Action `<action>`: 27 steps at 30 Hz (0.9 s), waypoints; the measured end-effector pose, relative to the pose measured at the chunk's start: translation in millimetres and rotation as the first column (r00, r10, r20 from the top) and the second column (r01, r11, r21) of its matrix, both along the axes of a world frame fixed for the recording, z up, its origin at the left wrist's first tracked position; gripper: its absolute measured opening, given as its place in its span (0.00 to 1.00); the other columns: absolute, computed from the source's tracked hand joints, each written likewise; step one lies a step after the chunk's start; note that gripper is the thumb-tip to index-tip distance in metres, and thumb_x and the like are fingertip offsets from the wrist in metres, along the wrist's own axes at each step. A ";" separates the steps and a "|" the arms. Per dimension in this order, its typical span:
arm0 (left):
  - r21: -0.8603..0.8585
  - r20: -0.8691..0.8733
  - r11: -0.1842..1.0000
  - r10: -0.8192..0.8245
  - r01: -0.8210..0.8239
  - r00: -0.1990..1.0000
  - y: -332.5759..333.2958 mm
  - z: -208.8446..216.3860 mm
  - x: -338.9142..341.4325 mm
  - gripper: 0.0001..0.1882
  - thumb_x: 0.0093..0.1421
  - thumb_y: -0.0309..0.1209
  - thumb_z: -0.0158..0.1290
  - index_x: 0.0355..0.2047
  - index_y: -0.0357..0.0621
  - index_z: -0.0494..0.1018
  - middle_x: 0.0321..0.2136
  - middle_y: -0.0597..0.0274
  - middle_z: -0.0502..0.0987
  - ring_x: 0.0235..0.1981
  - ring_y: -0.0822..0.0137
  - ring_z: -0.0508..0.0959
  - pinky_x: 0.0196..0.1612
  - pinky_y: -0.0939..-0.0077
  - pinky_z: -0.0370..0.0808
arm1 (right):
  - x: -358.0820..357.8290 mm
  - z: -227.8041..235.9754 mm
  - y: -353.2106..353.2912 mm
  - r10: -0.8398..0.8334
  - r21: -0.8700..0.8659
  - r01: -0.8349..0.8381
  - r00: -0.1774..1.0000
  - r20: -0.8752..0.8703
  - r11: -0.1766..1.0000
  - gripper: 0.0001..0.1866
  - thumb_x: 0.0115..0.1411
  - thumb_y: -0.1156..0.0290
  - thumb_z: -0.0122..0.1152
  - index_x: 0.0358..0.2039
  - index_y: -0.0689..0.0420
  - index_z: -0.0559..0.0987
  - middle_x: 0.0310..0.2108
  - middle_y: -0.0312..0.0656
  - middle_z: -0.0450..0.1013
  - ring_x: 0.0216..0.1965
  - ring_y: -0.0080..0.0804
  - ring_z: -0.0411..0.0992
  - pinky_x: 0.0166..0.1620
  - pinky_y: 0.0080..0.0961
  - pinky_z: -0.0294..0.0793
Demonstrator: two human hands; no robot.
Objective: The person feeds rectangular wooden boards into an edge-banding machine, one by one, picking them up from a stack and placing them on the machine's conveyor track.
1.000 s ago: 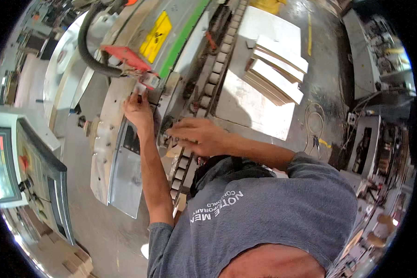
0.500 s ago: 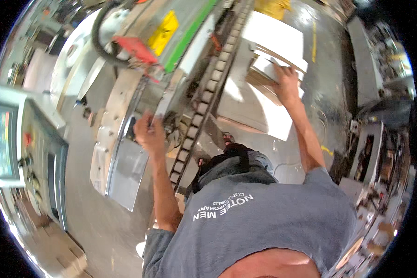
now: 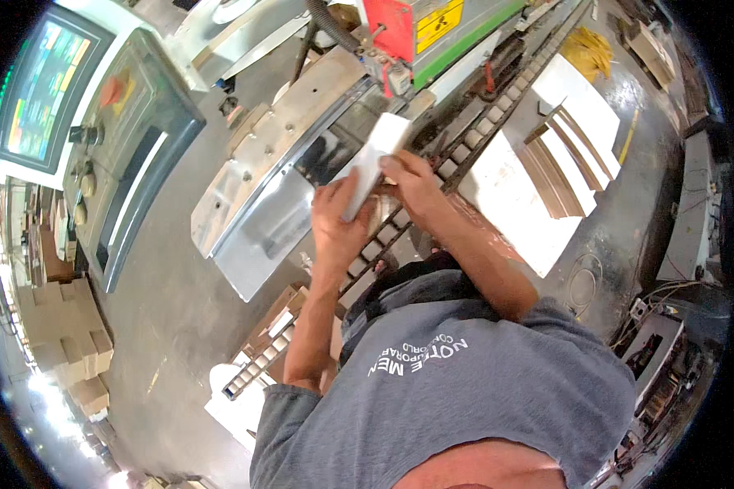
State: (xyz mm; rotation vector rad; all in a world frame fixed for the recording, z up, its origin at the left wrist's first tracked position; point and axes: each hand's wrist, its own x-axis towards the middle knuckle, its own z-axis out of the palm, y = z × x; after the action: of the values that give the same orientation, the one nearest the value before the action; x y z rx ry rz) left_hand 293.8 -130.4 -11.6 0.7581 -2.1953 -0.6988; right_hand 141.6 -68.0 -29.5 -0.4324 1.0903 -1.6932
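A narrow white board strip (image 3: 378, 155) is held up between my two hands, tilted over the front of a machine's metal table. My left hand (image 3: 338, 218) is closed on its near end, fingers along the long side. With thumb and fingers my right hand (image 3: 414, 186) grips the opposite side, farther up. Under and beyond the strip lies the shiny metal plate (image 3: 257, 232) of the machine. Right of my right hand, several white boards with brown edges (image 3: 559, 167) rest on a large white panel (image 3: 497, 183).
A roller track (image 3: 473, 138) runs diagonally between the machine and the panel. The machine's red guard (image 3: 390, 28) and green-striped body stand ahead. At the left are a control console (image 3: 130, 130) with a lit screen (image 3: 53, 90) and stacked cardboard (image 3: 61, 326).
My right hand has left the board stack and come left to the machine, where both hands now hold the white strip. The view has turned, shifting the surroundings rightward.
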 end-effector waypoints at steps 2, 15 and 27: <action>-0.078 0.051 0.994 0.078 -0.074 0.996 -30.3 -22.0 33.0 0.30 0.45 0.25 0.69 0.51 0.39 0.78 0.41 0.48 0.81 0.39 0.50 0.77 0.46 0.60 0.74 | 21.2 -5.5 -19.8 0.061 0.044 -0.062 0.998 0.024 0.997 0.17 0.69 0.62 0.56 0.46 0.64 0.77 0.38 0.38 0.76 0.41 0.28 0.74 0.46 0.29 0.76; -0.397 0.011 0.859 0.358 -0.325 0.934 -90.1 -42.9 108.4 0.22 0.42 0.28 0.71 0.40 0.44 0.82 0.34 0.55 0.74 0.38 0.51 0.72 0.43 0.57 0.69 | 103.7 -52.3 -92.3 0.170 -0.081 -0.180 0.979 -0.117 0.980 0.30 0.68 0.69 0.56 0.62 0.75 0.58 0.54 0.51 0.68 0.47 0.30 0.74 0.46 0.29 0.81; -0.256 0.068 0.889 0.408 -0.379 0.910 -97.6 -51.3 124.6 0.19 0.47 0.29 0.69 0.41 0.41 0.82 0.26 0.57 0.75 0.32 0.55 0.75 0.41 0.60 0.72 | 125.4 -50.9 -90.2 0.059 -0.068 -0.057 0.998 0.026 0.996 0.38 0.68 0.72 0.56 0.70 0.70 0.48 0.66 0.59 0.59 0.61 0.38 0.66 0.60 0.30 0.71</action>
State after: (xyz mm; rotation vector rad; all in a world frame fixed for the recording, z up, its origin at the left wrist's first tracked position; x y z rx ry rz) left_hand 418.4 -228.0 -63.0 1.0999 -2.0854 -0.1838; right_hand 267.0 -158.1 -80.4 -0.4776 0.9942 -1.6830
